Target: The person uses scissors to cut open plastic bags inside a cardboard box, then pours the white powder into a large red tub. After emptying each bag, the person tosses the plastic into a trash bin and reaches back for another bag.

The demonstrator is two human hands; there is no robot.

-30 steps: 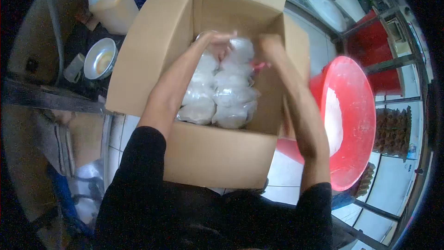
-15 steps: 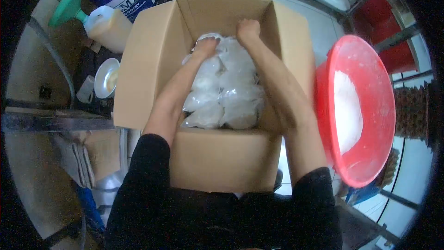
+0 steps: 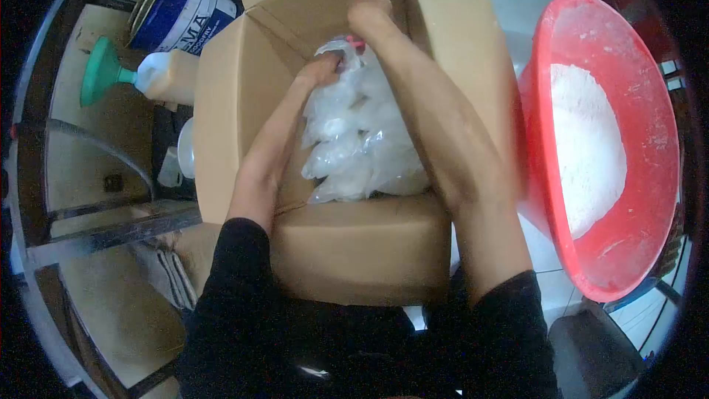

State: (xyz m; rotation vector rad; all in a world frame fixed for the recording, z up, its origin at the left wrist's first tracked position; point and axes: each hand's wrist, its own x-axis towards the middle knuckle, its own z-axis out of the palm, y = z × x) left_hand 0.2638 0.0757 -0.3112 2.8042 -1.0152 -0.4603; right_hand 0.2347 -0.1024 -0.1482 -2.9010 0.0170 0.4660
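An open cardboard box (image 3: 362,225) stands in front of me, with several clear plastic bags (image 3: 347,129) of whitish contents lying in it in rows. My left hand (image 3: 321,69) is at the far end of the bags, its fingers curled on the top of one. Close to the box's far wall is my right hand (image 3: 369,16), closed like a fist with its fingertips hidden. A small pinkish-red strip (image 3: 356,42) shows on the bag between the two hands.
To the right is a large red basin (image 3: 657,140) with white powder (image 3: 587,155) in it. On the left are a blue bucket (image 3: 196,18), a jug (image 3: 170,77) with a green funnel (image 3: 102,72), and a metal frame bar (image 3: 118,233).
The view has shifted and turned, so the box appears tilted. Both hands remain at the far end of the box. A pinkish-red strip now shows beside my left hand.
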